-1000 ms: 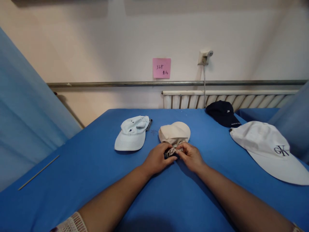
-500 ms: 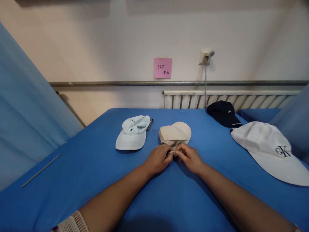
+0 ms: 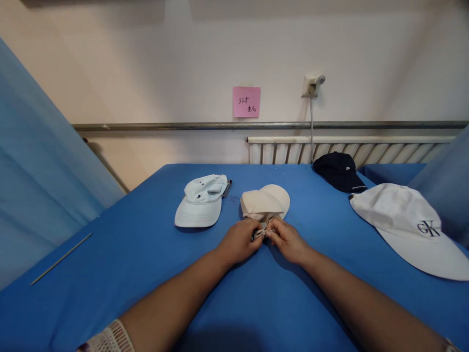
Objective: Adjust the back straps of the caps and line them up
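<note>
Right now we have both hands on a beige cloth baseball cap [image 3: 264,200], which lies around the middle of a table draped in blue cloth [image 3: 120,264], its brim pointing away from us. Our left hand [image 3: 240,241] is nearly closed, thumb and fingers pinching the narrow back strap; our right hand [image 3: 288,240] pinches the same end from the other side (whether a buckle sits between the fingertips, we can't tell). To the left of it we see a pale blue cloth cap [image 3: 199,203]; well apart on the right lies a white cap with black letters [image 3: 405,222], just beside a dark navy cap [image 3: 337,171].
</note>
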Demonstrator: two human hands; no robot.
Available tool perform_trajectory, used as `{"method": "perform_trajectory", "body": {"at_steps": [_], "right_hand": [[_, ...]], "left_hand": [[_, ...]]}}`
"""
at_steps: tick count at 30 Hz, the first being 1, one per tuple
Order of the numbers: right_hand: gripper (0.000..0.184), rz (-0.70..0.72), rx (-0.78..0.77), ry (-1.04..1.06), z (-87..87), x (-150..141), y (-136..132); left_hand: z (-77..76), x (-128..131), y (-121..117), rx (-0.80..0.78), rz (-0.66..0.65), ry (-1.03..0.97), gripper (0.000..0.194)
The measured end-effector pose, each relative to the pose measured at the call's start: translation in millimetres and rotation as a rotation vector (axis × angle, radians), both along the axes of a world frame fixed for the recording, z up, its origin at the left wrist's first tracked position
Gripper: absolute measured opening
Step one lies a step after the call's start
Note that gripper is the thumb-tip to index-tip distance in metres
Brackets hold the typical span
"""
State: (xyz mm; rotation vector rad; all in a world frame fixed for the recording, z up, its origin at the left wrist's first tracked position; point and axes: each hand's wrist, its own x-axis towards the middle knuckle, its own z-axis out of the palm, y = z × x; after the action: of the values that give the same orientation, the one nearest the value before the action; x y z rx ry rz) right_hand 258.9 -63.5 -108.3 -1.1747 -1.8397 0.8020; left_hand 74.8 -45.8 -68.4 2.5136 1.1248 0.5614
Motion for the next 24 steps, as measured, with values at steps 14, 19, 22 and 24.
{"method": "perform_trajectory", "body": {"at_steps": [14, 19, 22, 24], "right_hand": [[0.027, -0.385, 0.075, -0.015, 3.0, -4, 0], [0.041, -0.336, -0.127, 0.007, 1.0, -7, -1], [0.042, -0.285, -0.350, 0.243, -0.2, -12, -2], [0.041, -0.250, -0.466, 0.387, 3.2, -16, -4]], "left_hand": [[2.1, -1, -2, 0.144, -0.083, 0.136, 0.023], [-3.5, 0, -2, 0.242, -0.020, 0.110, 0.022], [-4.3, 0, -2, 0.266, -0.025, 0.093, 0.019], [-3.4, -1, -2, 0.282, -0.038, 0.081, 0.018]]}}
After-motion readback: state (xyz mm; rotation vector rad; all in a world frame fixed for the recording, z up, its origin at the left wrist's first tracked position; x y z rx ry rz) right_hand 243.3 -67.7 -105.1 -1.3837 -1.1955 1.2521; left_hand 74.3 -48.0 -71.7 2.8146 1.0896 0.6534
